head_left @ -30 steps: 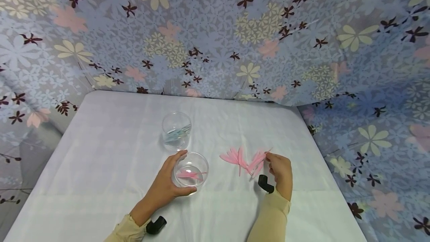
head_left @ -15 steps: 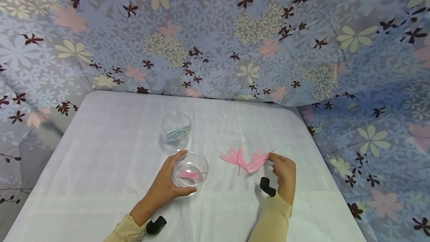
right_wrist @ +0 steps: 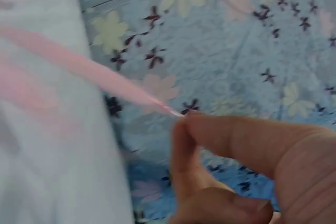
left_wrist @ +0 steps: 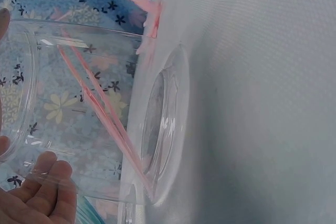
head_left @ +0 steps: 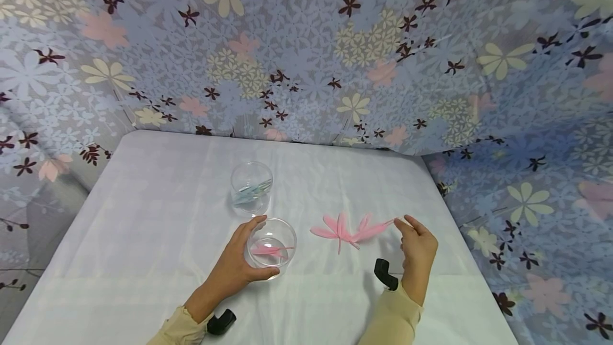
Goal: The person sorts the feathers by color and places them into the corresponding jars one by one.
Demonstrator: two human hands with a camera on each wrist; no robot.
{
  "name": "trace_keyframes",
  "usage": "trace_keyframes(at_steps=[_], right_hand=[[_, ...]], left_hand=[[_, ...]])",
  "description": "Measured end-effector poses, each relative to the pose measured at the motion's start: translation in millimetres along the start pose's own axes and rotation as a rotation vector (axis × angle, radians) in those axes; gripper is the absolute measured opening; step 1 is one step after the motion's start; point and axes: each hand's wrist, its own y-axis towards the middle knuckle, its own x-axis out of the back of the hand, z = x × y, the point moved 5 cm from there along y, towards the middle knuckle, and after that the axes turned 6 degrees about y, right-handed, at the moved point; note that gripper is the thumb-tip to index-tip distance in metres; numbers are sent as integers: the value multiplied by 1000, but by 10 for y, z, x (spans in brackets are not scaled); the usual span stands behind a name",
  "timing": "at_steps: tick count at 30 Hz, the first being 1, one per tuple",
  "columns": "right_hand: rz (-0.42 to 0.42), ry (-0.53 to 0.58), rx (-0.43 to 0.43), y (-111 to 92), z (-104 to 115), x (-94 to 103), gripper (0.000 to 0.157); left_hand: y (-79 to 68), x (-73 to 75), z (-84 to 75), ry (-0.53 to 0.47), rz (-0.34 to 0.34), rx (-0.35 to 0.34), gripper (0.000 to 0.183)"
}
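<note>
My left hand (head_left: 239,257) grips the rim of a clear plastic cup (left_wrist: 84,124) standing on the white table, fingers on one side and thumb on the near side. Inside it a few thin pink feathers (left_wrist: 107,116) lean from the base up the wall. My right hand (head_left: 417,241) pinches the thin quill tip of a pink feather (right_wrist: 100,74) between thumb and index finger. That feather stretches left over a small fan of pink feathers (head_left: 335,228) lying on the table right of the cup.
A second clear cup (head_left: 251,185) holding blue-green feathers (head_left: 253,192) stands just behind the first. The white tablecloth (head_left: 158,190) runs back to a floral curtain (head_left: 297,57), which also hangs along the right side.
My right hand has moved to the right, drawing the pinched pink feather outward from the pile. The left hand and both cups have stayed in place.
</note>
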Motion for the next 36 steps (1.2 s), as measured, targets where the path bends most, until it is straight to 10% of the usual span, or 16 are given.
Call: trace_keyframes(at_steps=[5,10,22,36], right_hand=[[-15,348,140,-161,267,-59,30],[173,591,205,-441,465,-359,18],[712,310,547,-1247,677,-1148,18],[759,-88,664,-1632,437,-1480,7]], left_hand=[[15,12,0,-9,8,2,109],[12,19,11,-6,12,5,108],[28,18,3,-10,6,2,107],[-13,-22,11,-13,3,2,108]])
